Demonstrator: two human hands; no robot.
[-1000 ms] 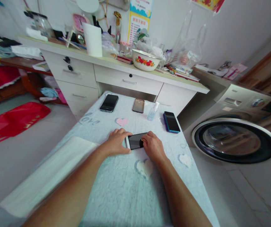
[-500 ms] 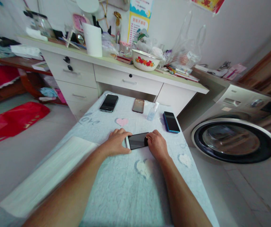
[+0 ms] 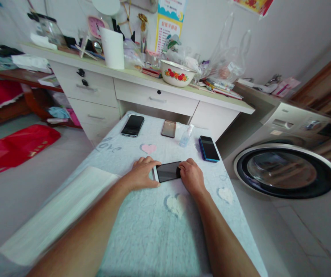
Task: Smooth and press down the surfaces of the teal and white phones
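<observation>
A smartphone (image 3: 168, 172) with a dark screen and a white end lies flat on the patterned tablecloth (image 3: 153, 231). My left hand (image 3: 142, 174) grips its left end, thumb on the near edge and fingers at the far side. At the right end, my right hand (image 3: 192, 176) has its fingers curled and pressed together on the screen; whatever they may pinch is hidden. Farther back lie a black phone (image 3: 133, 125), a brownish phone case (image 3: 168, 129) and a dark phone with a blue edge (image 3: 208, 148). A clear spray bottle (image 3: 185, 137) stands between the case and that phone.
A folded pale cloth (image 3: 58, 215) lies along the table's left side. Behind the table stands a desk (image 3: 156, 94) bearing a flowered enamel bowl (image 3: 178, 74), a paper roll (image 3: 112, 48) and plastic bags. To the right is a washing machine (image 3: 283, 127); a red bag (image 3: 21, 144) lies on the floor.
Almost nothing differs. Both hands stay at the two ends of the smartphone, and the view shifts very slightly.
</observation>
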